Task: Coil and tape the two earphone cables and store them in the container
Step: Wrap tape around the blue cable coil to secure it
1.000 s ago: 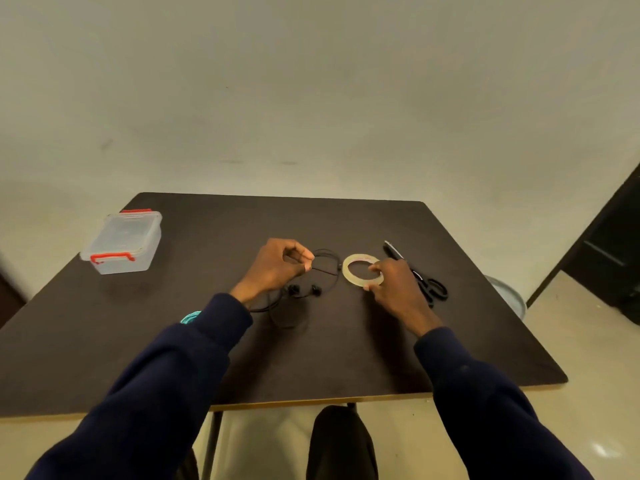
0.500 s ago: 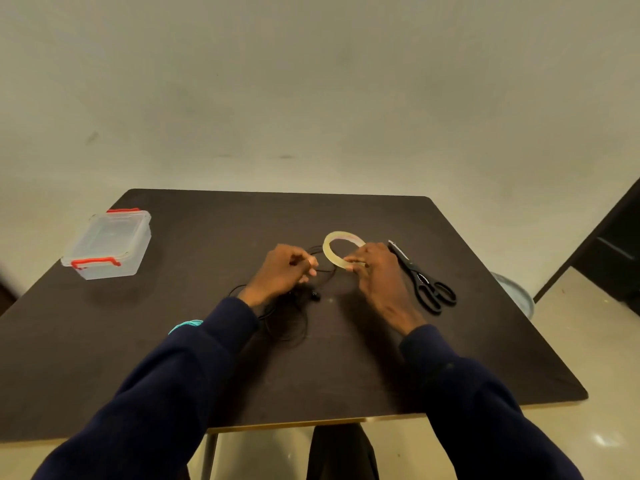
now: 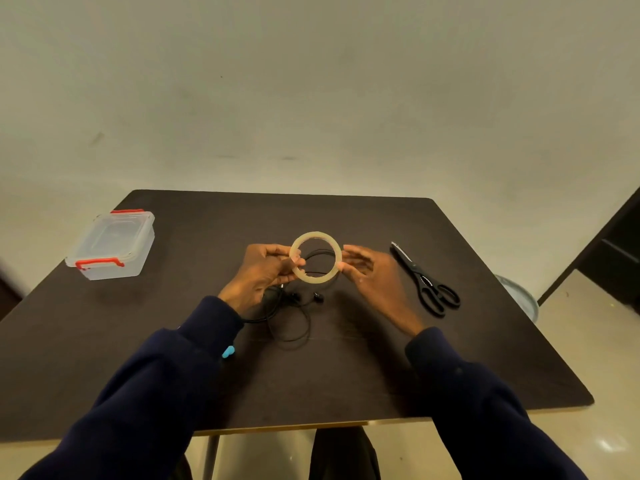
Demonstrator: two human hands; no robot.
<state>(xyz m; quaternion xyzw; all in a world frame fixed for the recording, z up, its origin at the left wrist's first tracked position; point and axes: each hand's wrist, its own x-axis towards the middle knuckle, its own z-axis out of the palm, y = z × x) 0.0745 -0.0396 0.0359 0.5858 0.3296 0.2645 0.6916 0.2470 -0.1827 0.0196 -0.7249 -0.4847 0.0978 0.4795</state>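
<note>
Looking down from the head view, a pale, translucent, ring-shaped tape roll is held up above the middle of a dark brown square table, its open face turned toward the camera. The left hand has its fingers curled and pinches the ring's left rim between thumb and fingertips. The right hand meets the right rim with thumb and forefinger pinched on it, the other fingers spread loosely behind.

A thin black earphone cable lies on the table just beneath and in front of the hands, in loose loops rather than a tight coil, with its two small earbuds side by side below the ring. More strands show through the ring's hole and run toward the left palm; whether that hand also grips them cannot be told, as the fingers cover the spot.

A clear plastic container with red latches sits lid-on near the table's far left edge, well apart from the hands. Black-handled scissors lie closed to the right of the right hand, blades pointing away. A small bright blue object peeks out beside the left dark navy sleeve, mostly hidden by it. A grey round object shows past the table's right edge.
</note>
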